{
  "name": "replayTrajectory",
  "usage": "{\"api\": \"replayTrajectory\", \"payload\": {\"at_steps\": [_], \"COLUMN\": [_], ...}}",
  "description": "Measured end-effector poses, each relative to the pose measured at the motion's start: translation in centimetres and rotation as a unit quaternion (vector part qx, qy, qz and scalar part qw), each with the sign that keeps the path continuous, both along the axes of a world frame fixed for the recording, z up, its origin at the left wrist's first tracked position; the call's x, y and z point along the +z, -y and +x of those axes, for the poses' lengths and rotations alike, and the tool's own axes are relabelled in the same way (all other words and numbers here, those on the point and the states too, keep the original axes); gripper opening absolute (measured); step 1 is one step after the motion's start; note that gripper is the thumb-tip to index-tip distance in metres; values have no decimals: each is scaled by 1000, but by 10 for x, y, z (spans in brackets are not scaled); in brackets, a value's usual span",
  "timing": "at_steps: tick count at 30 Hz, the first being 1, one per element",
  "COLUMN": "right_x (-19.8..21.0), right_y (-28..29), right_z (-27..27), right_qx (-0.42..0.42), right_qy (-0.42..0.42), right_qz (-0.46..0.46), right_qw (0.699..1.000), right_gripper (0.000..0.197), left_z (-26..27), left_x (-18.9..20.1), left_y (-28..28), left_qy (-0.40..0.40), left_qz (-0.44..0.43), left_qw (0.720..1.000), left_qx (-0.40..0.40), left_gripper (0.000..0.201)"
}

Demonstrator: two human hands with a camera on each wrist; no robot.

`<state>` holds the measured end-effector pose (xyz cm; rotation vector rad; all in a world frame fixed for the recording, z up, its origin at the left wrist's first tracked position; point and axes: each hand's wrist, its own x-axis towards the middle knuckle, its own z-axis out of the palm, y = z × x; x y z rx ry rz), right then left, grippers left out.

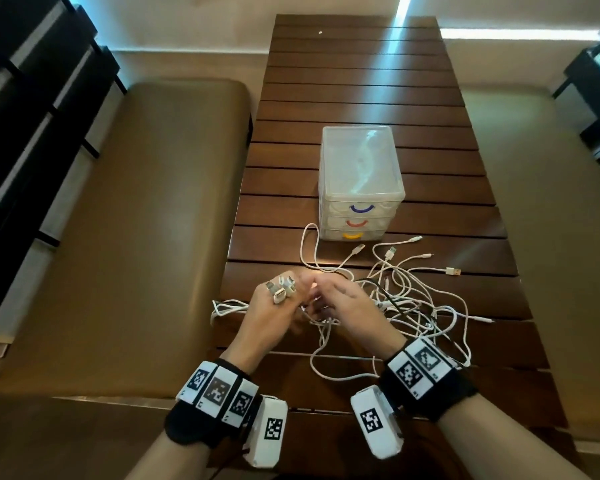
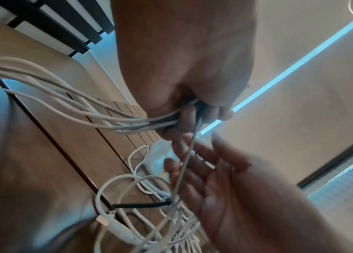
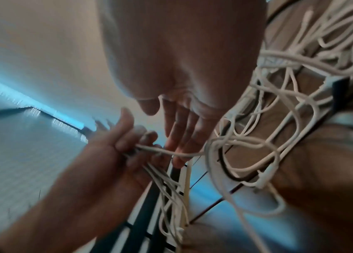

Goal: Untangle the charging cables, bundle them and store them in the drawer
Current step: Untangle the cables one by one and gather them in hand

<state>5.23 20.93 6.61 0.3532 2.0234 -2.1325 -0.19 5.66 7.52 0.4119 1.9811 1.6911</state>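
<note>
On the slatted wooden table (image 1: 361,81) my left hand (image 1: 284,306) grips a gathered bundle of white cables (image 2: 84,109); its fingers (image 2: 189,116) curl round the strands. Several plugs (image 1: 282,289) stick up above the fist, and a loop (image 1: 226,310) hangs to its left. My right hand (image 1: 336,299) is beside it with fingers straight (image 3: 182,130), and one white strand (image 2: 184,171) runs across them. The tangle of white cables (image 1: 413,306), with a black one (image 2: 140,205) in it, lies to the right. The clear three-drawer unit (image 1: 361,181) stands behind, its drawers pushed in.
A tan padded bench (image 1: 153,220) runs along the table's left side and another (image 1: 541,220) along its right. Loose cable ends (image 1: 452,271) spread in front of the drawer unit. Bare slats stretch behind the unit.
</note>
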Motion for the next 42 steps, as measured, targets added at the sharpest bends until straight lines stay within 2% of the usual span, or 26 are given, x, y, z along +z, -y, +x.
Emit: {"api": "replayTrajectory", "payload": {"at_steps": [2,4,5,7,8,14,16,20,24,26,30,32,34,38,40,42], "right_x": [-7,-10,-10,-7,-7,-10,-13,-12,-10,-11,-13,-13,-9,6,11,10], "right_y": [3,3,1,-1,-3,-17,-20,-19,-14,-13,-12,-11,-10,0,8,14], "right_z": [4,5,4,3,2,4,4,4,6,8,7,6,6,1,-2,-5], "right_qx": [57,87,105,154,171,198,193,172,178,173,181,188,199,179,186,208], "right_qy": [-46,-57,-53,-55,-62,-91,-73,-44,-47,-52,-50,-42,-44,-118,-155,-145], "right_qz": [120,201,245,342,375,469,467,397,382,382,414,425,415,322,298,284], "right_qw": [990,974,962,925,909,856,860,900,906,906,891,884,887,922,923,925], "right_gripper": [34,37,45,64,66,42,37,35,34,35,36,35,30,35,35,44], "left_z": [0,-2,-4,-7,-9,-25,-27,-24,-24,-24,-20,-19,-18,-12,-11,-11], "left_x": [3,4,5,9,10,29,27,20,14,14,18,20,19,15,12,9], "left_y": [0,1,2,5,6,13,14,9,5,5,7,7,5,0,1,2], "left_qy": [-2,-22,-27,-22,-22,25,37,36,80,129,261,299,295,217,186,162], "left_qz": [13,11,15,31,43,159,160,140,157,174,228,246,240,180,143,126], "left_qw": [1000,999,998,997,996,969,968,975,971,962,920,905,911,953,967,975], "left_qx": [18,37,49,71,79,187,192,169,161,170,183,176,160,113,96,91], "left_gripper": [47,66,68,62,59,50,48,40,20,15,21,23,30,45,47,47]}}
